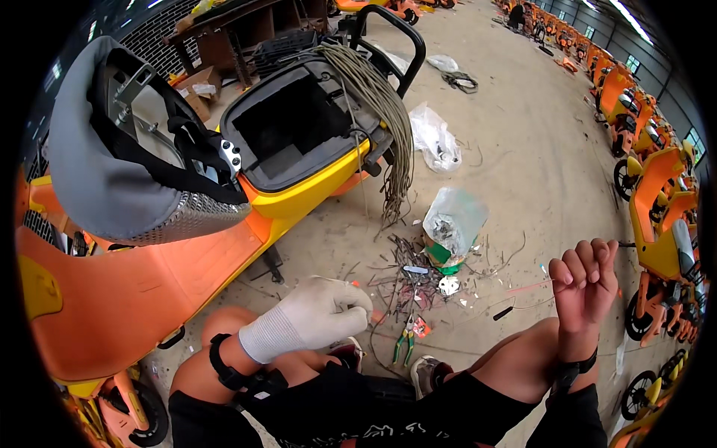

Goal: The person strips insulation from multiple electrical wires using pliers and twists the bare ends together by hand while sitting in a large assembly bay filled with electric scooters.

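Note:
My left hand (321,310), in a white knit glove, is closed with its fingers curled, in front of the scooter's footboard. Whatever it may hold is hidden. My bare right hand (586,280) is raised at the right, fingers folded in. A thin reddish strand (529,287) ends beside its fingers; I cannot tell whether it is held. Below that, a thin wire with a black end piece (503,313) shows against the floor. At the left stands an orange and yellow scooter (149,291), its grey seat (112,164) tipped up and its storage compartment (261,175) uncovered.
A bundle of cords (377,97) hangs over the scooter's rear by a black grab rail (418,45). Green-handled pliers (404,343) lie between my feet, near dark scraps (411,280) and an open bag (455,224). Another plastic bag (433,138) lies farther off. Parked scooters (661,201) line the right.

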{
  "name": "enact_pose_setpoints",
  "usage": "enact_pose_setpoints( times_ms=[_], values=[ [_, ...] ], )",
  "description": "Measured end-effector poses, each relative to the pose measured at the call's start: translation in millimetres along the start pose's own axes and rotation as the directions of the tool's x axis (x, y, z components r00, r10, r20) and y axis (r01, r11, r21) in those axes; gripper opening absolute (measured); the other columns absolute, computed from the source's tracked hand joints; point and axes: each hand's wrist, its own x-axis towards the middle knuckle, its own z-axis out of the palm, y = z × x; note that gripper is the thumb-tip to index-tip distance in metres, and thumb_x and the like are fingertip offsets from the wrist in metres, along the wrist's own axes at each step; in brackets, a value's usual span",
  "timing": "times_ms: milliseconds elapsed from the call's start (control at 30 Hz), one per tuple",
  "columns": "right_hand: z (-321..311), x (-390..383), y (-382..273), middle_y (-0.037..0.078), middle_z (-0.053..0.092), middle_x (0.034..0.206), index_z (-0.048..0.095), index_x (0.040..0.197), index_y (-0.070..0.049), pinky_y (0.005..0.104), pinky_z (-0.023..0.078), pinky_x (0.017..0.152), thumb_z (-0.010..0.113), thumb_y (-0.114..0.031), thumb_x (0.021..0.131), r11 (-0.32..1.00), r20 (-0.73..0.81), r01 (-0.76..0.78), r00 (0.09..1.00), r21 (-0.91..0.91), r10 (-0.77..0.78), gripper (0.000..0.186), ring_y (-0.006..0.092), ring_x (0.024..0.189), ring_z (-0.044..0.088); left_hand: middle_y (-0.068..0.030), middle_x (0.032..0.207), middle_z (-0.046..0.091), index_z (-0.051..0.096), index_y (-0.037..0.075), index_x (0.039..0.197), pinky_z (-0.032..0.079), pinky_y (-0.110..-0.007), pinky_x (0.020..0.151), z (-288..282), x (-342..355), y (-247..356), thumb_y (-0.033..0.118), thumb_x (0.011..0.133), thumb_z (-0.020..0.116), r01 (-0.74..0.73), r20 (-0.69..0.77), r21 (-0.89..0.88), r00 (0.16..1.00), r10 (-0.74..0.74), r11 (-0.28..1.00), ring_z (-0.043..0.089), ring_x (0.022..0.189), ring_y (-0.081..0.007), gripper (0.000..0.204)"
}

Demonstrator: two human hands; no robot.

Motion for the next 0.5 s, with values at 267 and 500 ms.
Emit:
enact_pose_setpoints(
  times_ms=[267, 500],
  values=[
    [-7.8, 6.5, 0.8, -0.004, 0.038, 0.066, 0.061, 0.092, -0.010, 0.0288, 0.030, 0.063, 0.038, -0.033, 0.109, 0.998, -0.013, -0.032, 0.999, 0.055, 0.033, 0.036, 0.0100, 0.057, 0.030, -0.0106, 0.085, 0.069, 0.069, 0.003, 0.090, 0.052, -0.036, 0.079, 1.3, -2.2, 0.3, 0.013, 0.083, 0.057, -0.097, 0.008, 0.030, 0.995, 0.097, 0.995, 0.065, 0.083, -0.0284, 0.017],
    [-11.2, 6.8, -2.2, -0.004, 0.039, 0.065, 0.064, 0.096, -0.010, 0.0284, 0.029, 0.063, 0.041, -0.032, 0.108, 0.998, -0.027, -0.043, 0.999, 0.037, 0.044, 0.035, 0.0100, 0.058, 0.030, -0.0101, 0.085, 0.068, 0.069, 0.004, 0.091, 0.051, -0.037, 0.079, 5.1, -5.4, -5.4, 0.013, 0.082, 0.059, -0.189, -0.025, 0.080, 0.981, 0.192, 0.979, 0.065, 0.084, -0.0285, 0.016]
  ],
)
